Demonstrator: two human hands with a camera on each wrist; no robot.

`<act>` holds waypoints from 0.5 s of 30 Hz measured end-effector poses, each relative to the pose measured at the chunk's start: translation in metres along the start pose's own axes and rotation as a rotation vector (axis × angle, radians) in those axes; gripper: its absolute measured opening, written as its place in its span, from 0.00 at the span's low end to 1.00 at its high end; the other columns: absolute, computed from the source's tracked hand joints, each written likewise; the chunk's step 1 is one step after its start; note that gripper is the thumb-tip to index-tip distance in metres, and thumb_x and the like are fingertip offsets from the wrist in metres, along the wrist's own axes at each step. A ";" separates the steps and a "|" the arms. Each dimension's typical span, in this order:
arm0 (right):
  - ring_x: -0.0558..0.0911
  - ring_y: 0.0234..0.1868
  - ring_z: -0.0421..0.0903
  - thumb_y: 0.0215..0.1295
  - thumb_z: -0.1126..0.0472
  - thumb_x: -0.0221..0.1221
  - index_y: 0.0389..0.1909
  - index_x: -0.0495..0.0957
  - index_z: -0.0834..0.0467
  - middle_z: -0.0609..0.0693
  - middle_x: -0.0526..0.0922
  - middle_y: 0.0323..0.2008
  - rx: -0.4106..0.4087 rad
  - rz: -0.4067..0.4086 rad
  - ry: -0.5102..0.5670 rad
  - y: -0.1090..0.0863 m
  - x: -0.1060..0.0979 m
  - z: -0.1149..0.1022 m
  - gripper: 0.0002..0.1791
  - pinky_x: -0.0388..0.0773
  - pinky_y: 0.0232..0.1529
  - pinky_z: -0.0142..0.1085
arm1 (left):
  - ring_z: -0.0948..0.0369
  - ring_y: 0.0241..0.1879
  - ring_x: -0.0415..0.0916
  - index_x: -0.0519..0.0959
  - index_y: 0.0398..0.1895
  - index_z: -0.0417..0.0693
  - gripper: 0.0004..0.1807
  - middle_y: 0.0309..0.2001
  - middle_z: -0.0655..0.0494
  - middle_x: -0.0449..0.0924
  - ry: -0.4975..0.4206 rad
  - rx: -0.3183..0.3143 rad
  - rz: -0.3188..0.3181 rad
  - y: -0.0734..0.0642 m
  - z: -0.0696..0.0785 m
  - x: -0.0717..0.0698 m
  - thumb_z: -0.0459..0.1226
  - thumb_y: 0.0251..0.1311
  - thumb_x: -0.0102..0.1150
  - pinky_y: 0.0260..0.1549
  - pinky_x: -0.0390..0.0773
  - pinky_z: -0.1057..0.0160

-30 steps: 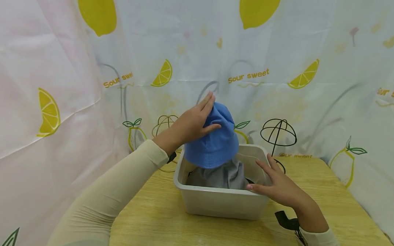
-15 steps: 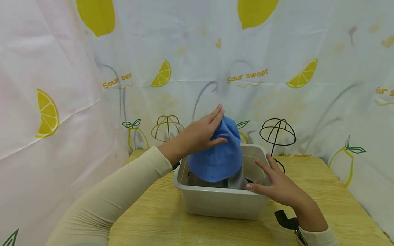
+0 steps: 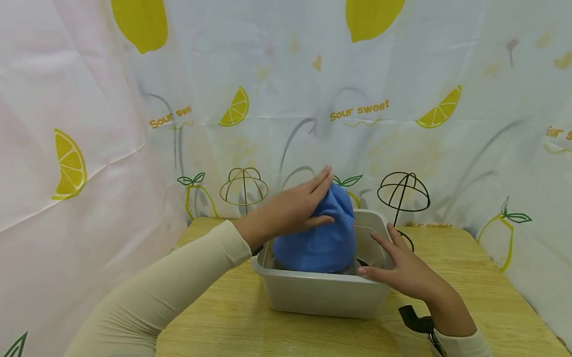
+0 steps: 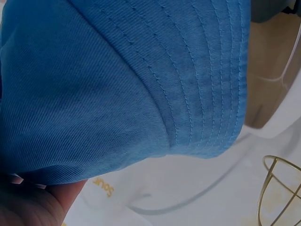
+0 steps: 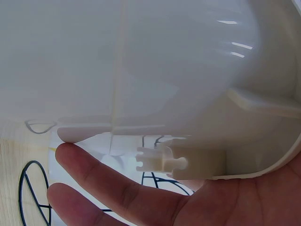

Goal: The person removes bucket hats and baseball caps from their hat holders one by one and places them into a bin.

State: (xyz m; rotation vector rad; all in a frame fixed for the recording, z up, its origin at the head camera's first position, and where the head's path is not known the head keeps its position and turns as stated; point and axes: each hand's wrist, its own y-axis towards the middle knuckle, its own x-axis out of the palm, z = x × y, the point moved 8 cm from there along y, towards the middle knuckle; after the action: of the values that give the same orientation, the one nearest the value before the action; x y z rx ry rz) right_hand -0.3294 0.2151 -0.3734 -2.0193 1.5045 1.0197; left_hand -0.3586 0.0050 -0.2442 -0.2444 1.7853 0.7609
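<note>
A blue bucket hat (image 3: 318, 252) stands crown-up inside the beige plastic bin (image 3: 326, 295), its brim below the bin's front rim. My left hand (image 3: 289, 210) holds the hat by the crown, thumb across the front and fingers along the top. In the left wrist view the stitched brim of the hat (image 4: 207, 84) points toward the bin. Grey cloth (image 4: 270, 9) shows beyond the brim there; the hat hides most of it. My right hand (image 3: 408, 272) rests at the bin's right front corner, thumb on the rim. Its fingers (image 5: 127, 188) lie straight and spread along the side.
Behind the bin stand a gold wire hat stand (image 3: 243, 204) on the left and a black wire hat stand (image 3: 397, 218) on the right. The wooden table (image 3: 222, 325) runs back to a lemon-print curtain (image 3: 291, 67), which also closes off the left side.
My left hand has lowered the bucket hat into the bin and slightly to the right, covering the grey cloth. The right hand and the bin have stayed in place.
</note>
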 end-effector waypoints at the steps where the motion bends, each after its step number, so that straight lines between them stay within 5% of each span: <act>1: 0.39 0.79 0.77 0.64 0.32 0.65 0.84 0.51 0.49 0.59 0.26 0.84 0.004 0.000 0.002 0.000 0.000 0.000 0.55 0.53 0.65 0.79 | 0.50 0.76 0.64 0.48 0.83 0.37 0.51 0.84 0.43 0.44 -0.003 0.000 -0.005 0.000 0.001 0.001 0.58 0.72 0.57 0.70 0.71 0.57; 15: 0.38 0.79 0.77 0.64 0.32 0.65 0.84 0.50 0.51 0.58 0.25 0.84 0.006 -0.005 0.001 0.001 0.000 0.002 0.56 0.52 0.64 0.80 | 0.50 0.64 0.79 0.43 0.85 0.43 0.53 0.85 0.48 0.40 -0.074 -0.033 -0.080 -0.005 0.012 0.009 0.62 0.72 0.54 0.62 0.79 0.53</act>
State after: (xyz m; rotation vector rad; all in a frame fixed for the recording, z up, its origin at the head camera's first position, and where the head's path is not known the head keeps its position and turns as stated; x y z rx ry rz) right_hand -0.3305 0.2160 -0.3749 -2.0182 1.5005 1.0109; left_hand -0.3501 0.0097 -0.2567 -0.3037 1.6842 0.7341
